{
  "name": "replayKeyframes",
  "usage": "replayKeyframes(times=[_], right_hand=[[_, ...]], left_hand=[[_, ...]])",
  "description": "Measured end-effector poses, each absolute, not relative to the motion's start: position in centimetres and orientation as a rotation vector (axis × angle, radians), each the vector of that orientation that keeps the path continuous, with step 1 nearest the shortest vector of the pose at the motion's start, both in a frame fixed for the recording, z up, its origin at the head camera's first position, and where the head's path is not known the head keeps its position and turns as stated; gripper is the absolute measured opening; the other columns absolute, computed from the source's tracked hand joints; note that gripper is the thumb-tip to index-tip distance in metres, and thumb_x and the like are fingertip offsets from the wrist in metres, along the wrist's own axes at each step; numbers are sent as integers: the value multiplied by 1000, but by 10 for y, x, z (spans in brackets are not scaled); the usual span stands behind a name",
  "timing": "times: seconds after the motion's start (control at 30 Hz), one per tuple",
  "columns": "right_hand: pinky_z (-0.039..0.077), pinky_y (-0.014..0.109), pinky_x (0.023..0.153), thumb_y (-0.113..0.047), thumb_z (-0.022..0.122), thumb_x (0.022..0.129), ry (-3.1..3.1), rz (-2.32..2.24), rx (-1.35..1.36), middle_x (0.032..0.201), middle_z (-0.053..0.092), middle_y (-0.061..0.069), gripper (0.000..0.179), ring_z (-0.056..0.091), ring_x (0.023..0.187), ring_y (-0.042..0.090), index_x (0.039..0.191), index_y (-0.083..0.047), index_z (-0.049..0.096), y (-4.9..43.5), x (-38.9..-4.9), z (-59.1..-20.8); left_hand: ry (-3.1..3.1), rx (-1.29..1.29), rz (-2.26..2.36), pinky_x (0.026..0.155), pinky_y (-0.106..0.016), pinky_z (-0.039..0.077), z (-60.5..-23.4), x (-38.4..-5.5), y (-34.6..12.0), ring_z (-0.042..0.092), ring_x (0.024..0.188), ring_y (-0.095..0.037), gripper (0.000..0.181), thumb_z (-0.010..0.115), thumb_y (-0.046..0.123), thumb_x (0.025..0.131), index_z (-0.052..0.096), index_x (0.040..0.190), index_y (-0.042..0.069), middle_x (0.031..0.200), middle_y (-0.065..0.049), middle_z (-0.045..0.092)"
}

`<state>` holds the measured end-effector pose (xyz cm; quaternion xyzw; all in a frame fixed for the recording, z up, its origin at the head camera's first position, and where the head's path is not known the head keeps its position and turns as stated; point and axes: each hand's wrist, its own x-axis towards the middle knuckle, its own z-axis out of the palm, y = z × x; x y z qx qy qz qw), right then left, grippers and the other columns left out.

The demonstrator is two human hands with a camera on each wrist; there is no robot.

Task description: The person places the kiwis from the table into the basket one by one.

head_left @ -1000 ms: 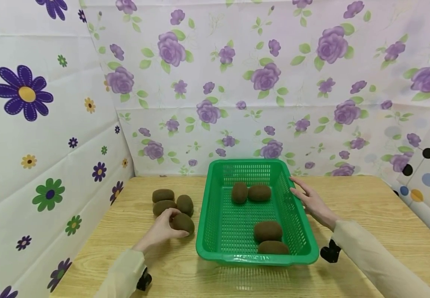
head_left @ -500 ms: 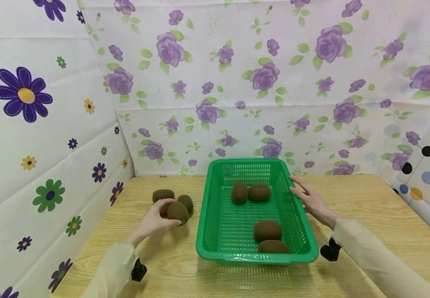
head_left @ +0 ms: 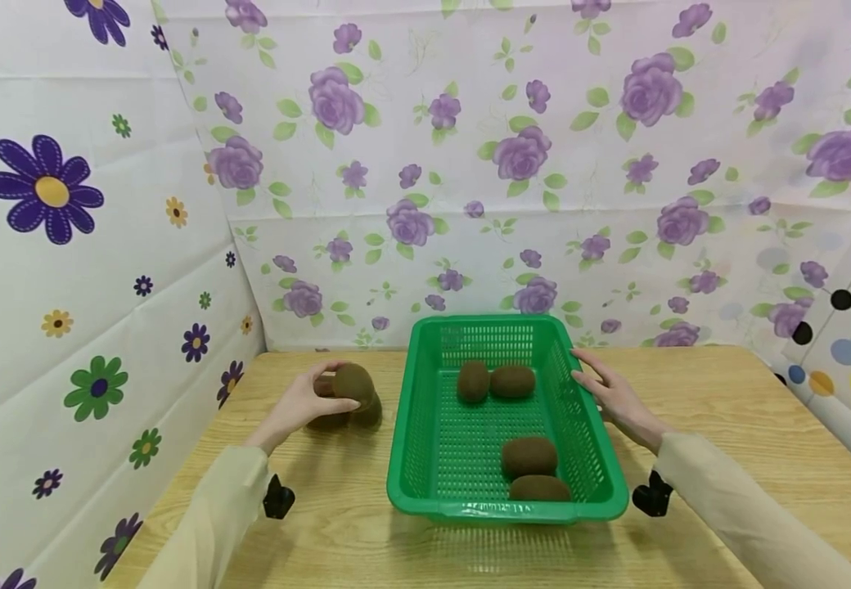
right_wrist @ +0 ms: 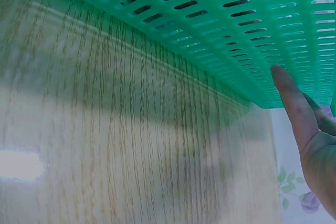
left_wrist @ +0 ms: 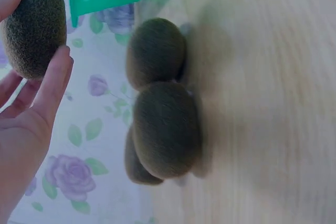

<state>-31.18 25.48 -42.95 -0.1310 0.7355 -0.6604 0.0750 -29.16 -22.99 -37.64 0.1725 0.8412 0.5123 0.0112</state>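
My left hand [head_left: 306,409] grips a brown fuzzy kiwi [head_left: 353,386] between thumb and fingers, raised over the other kiwis on the left of the table. In the left wrist view the held kiwi [left_wrist: 34,27] stands apart from three kiwis [left_wrist: 167,129] grouped on the tabletop; the hand partly covers this group in the head view. A green plastic basket [head_left: 499,512] stands right of them. Straight fingers of my right hand [head_left: 620,405] touch its right rim, and in the right wrist view a fingertip [right_wrist: 278,74] lies against the slotted outer wall.
Inside the basket, two kiwis [head_left: 511,382] lie near the back and two more [head_left: 530,456] at the front right. The wooden table [head_left: 337,532] meets a flowered cloth backdrop [head_left: 462,164] behind, with another patterned cloth on the left.
My left hand has lifted its kiwi from the table and carried it back and slightly left, over the others. My right hand stays at the basket rim.
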Motion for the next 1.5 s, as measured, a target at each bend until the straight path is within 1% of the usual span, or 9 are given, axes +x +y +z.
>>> replayKeyframes(times=[0.2, 0.33, 0.5, 0.63, 0.9, 1.03, 1.23, 1.37, 1.5], right_hand=[[49, 47, 69, -28, 44, 97, 2198, -1988, -407, 138, 21, 29, 61, 54, 97, 32, 147, -17, 12, 255, -312, -429], [49, 47, 69, -28, 46, 96, 2194, -1999, -383, 136, 24, 30, 62, 54, 97, 35, 147, -17, 13, 254, -312, -429], [49, 47, 70, -30, 45, 96, 2204, -1989, -388, 134, 27, 30, 61, 55, 95, 33, 147, -19, 13, 254, -312, -429], [49, 48, 70, -30, 45, 96, 2205, -1991, -399, 134, 28, 31, 61, 55, 97, 34, 147, -18, 13, 254, -312, -429], [49, 47, 70, -30, 45, 96, 2209, -1982, -397, 138, 22, 28, 61, 54, 99, 35, 147, -19, 13, 254, -312, -429], [48, 48, 70, -30, 45, 96, 2206, -1981, -397, 139, 20, 27, 62, 52, 101, 37, 147, -19, 12, 254, -312, -429], [48, 48, 70, -30, 45, 96, 2205, -1978, -391, 137, 24, 27, 61, 54, 95, 31, 147, -20, 13, 256, -312, -431], [48, 48, 70, -30, 45, 96, 2207, -1984, -384, 137, 25, 26, 61, 55, 95, 30, 147, -19, 13, 256, -312, -430], [49, 47, 70, -30, 46, 96, 2203, -1987, -381, 132, 29, 29, 62, 57, 90, 28, 147, -19, 13, 256, -312, -429]], left_hand=[[2495, 558, 1678, 83, -44, 43, -351, -290, -213, 46, 110, -37, 70, 75, 11, 75, 39, 134, 3, 134, -16, 34], [2471, 597, 1671, 82, -43, 44, -346, -299, -203, 42, 115, -32, 70, 76, 18, 75, 40, 135, 11, 136, -8, 31], [2487, 663, 1643, 88, -47, 37, -342, -306, -186, 42, 116, -23, 71, 77, 29, 73, 41, 134, 18, 135, -1, 31], [2469, 699, 1654, 87, -45, 39, -336, -307, -170, 46, 113, -21, 69, 77, 25, 73, 44, 132, 17, 132, -1, 36], [2328, 892, 1577, 82, -40, 44, -310, -295, -134, 45, 112, -30, 64, 72, 6, 78, 40, 133, 2, 128, -12, 40], [2358, 953, 1469, 83, -37, 44, -318, -308, -121, 45, 113, -28, 65, 73, 13, 77, 41, 134, 7, 130, -7, 39], [2409, 975, 1391, 86, -36, 42, -333, -322, -99, 42, 115, -31, 68, 75, 18, 77, 39, 135, 8, 133, -9, 34], [2482, 897, 1366, 81, -33, 44, -337, -323, -81, 47, 109, -26, 69, 77, 24, 74, 43, 132, 12, 128, -6, 38], [2542, 905, 1319, 82, -29, 43, -339, -323, -65, 47, 107, -21, 68, 78, 25, 73, 46, 130, 10, 126, -4, 42]])
